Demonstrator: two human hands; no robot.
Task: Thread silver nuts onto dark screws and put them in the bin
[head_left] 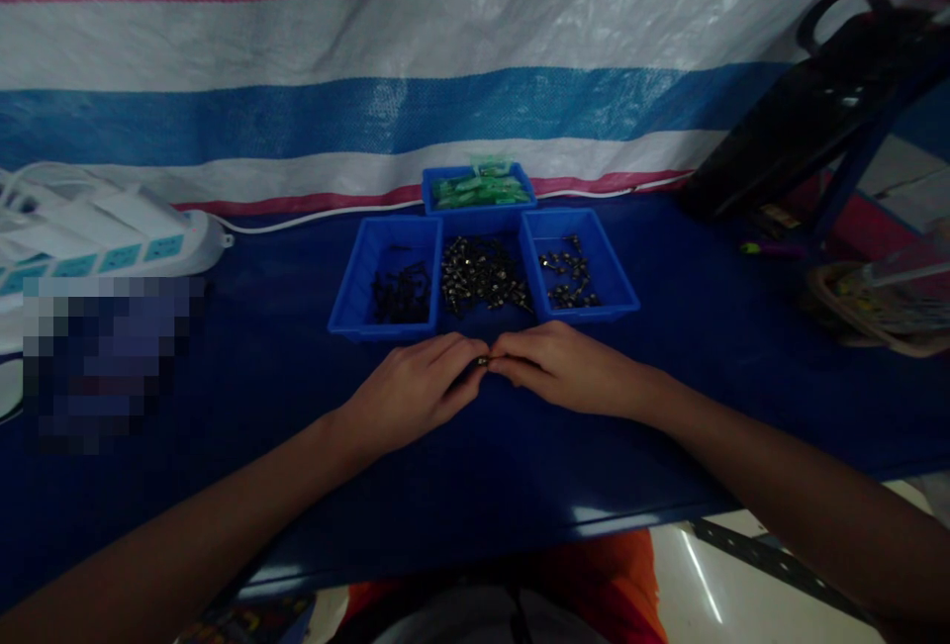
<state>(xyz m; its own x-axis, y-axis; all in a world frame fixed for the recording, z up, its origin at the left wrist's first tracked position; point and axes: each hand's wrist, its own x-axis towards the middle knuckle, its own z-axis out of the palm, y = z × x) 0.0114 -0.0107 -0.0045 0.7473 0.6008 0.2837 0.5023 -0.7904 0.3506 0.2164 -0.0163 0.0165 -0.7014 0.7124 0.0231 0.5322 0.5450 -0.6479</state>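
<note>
My left hand [427,387] and my right hand [560,365] meet fingertip to fingertip above the blue table. Between them is a small metal piece [482,361], pinched by the left fingers and touched by the right fingertips; its details are too small to make out. Just beyond lies a pile of small shiny metal parts [482,273]. It sits between a left blue tray [356,273] with dark small parts and a right blue tray [609,273] with scattered metal parts. Behind the pile, a smaller blue tray [428,191] holds green packets [482,189].
A white power strip [197,243] stands at the left, with a pixelated patch beside it. At the right are a black bottle [787,120], a purple pen [779,250] and a basket [823,298]. The table's front edge [594,528] runs near my body; striped sheeting hangs behind.
</note>
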